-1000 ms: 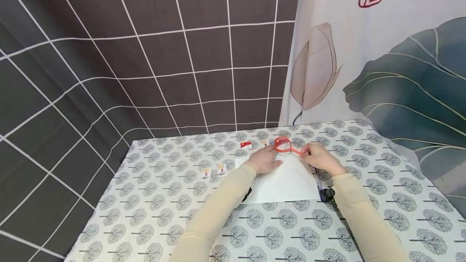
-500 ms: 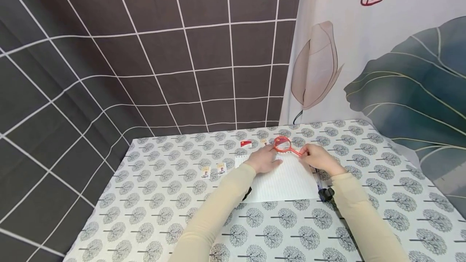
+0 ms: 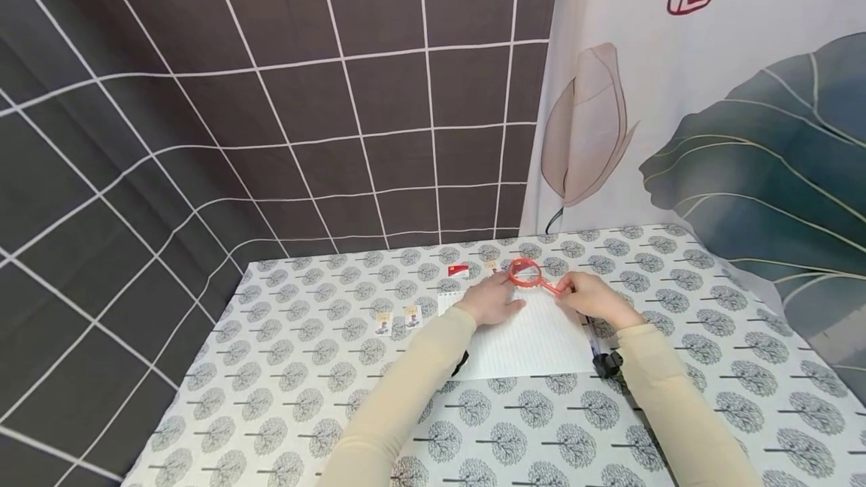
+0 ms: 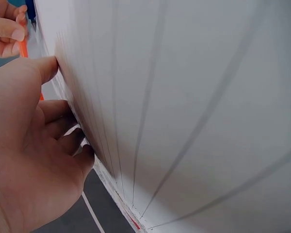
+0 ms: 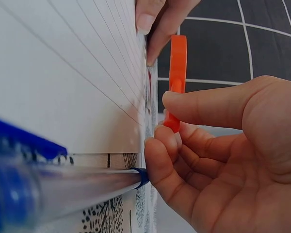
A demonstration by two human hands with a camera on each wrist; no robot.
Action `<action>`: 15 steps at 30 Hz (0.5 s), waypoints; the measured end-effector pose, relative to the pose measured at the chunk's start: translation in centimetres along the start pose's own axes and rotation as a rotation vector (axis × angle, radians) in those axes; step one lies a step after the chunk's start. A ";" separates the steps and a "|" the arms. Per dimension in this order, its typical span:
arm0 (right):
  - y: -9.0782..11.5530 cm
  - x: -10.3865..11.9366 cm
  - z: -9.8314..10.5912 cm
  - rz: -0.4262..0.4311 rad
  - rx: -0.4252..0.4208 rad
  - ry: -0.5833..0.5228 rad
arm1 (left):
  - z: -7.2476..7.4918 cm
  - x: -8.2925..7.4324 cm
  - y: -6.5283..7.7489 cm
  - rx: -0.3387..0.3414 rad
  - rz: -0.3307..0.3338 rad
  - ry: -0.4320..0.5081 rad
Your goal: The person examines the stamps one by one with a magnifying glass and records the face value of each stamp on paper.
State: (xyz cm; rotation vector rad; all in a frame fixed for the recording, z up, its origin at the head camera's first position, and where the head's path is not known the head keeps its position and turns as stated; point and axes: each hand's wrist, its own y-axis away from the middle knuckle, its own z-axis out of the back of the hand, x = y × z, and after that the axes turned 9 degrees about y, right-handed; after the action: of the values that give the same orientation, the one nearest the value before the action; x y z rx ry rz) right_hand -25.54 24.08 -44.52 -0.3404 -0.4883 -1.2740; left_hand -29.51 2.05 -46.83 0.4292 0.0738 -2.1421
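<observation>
In the head view my right hand (image 3: pixel 595 297) pinches the handle of a red magnifying glass (image 3: pixel 549 288) between thumb and fingers. The right wrist view shows its orange-red rim (image 5: pixel 178 63) edge-on. A small red-and-white card (image 3: pixel 523 270) is seen through the lens. My left hand (image 3: pixel 492 299) rests on the upper part of a lined notebook (image 3: pixel 531 340), close to the lens. The left wrist view shows its fingertips (image 4: pixel 87 154) touching the page edge, with nothing held. A clear pen with blue ends (image 5: pixel 87 189) lies beside the notebook, near my right fingers.
Two small picture cards, one (image 3: pixel 383 324) beside the other (image 3: pixel 413 316), lie left of the notebook. Behind it are a red-and-white card (image 3: pixel 458 270) and a partly hidden yellowish one (image 3: pixel 492 266). A dark grid curtain (image 3: pixel 392 164) hangs along the back of the table (image 3: pixel 284 397).
</observation>
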 end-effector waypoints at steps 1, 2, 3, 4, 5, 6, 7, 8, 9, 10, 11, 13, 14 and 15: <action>0.0 0.0 0.0 0.001 0.002 0.000 | 0.0 0.0 0.0 0.001 0.000 -0.002; 0.0 0.0 -0.1 0.005 0.003 0.000 | -0.1 0.0 0.0 0.002 0.000 -0.005; -0.1 -0.1 -0.1 0.002 0.006 -0.005 | -0.1 0.0 0.0 0.002 -0.001 -0.006; -0.1 -0.1 -0.1 0.003 0.008 -0.007 | -0.1 0.0 0.0 0.001 -0.003 -0.007; -0.2 -0.1 -0.1 0.002 0.010 -0.009 | -0.1 0.0 0.0 0.002 -0.004 -0.010; -0.2 -0.1 -0.1 0.002 0.012 -0.013 | -0.1 0.0 0.0 0.001 -0.005 -0.012; -0.2 -0.1 -0.2 0.003 0.013 -0.019 | 0.0 0.0 0.0 0.002 -0.007 -0.014; -0.2 -0.1 -0.2 0.008 0.012 -0.021 | 0.0 0.0 0.0 0.003 -0.008 -0.017; -0.2 -0.2 -0.2 0.009 0.011 -0.024 | 0.0 0.0 0.0 0.003 -0.009 -0.019; -0.2 -0.2 -0.3 0.014 0.010 -0.024 | 0.0 0.0 0.0 0.005 -0.009 -0.022; -0.2 -0.2 -0.3 0.017 0.008 -0.027 | 0.0 0.0 0.0 0.006 -0.009 -0.022; -0.1 -0.2 -0.3 0.028 0.005 -0.028 | 0.0 -0.1 0.1 0.008 -0.008 -0.025; -0.1 -0.2 -0.3 0.032 0.003 -0.028 | 0.0 -0.1 0.1 0.008 -0.006 -0.025; -0.1 -0.1 -0.3 0.033 0.002 -0.032 | 0.0 -0.1 0.1 0.008 -0.005 -0.025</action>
State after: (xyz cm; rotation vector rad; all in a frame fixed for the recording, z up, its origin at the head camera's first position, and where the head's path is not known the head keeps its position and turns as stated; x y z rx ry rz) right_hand -25.62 24.02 -44.85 -0.3663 -0.5091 -1.2379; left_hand -29.35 2.05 -46.77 0.4075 0.0527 -2.1528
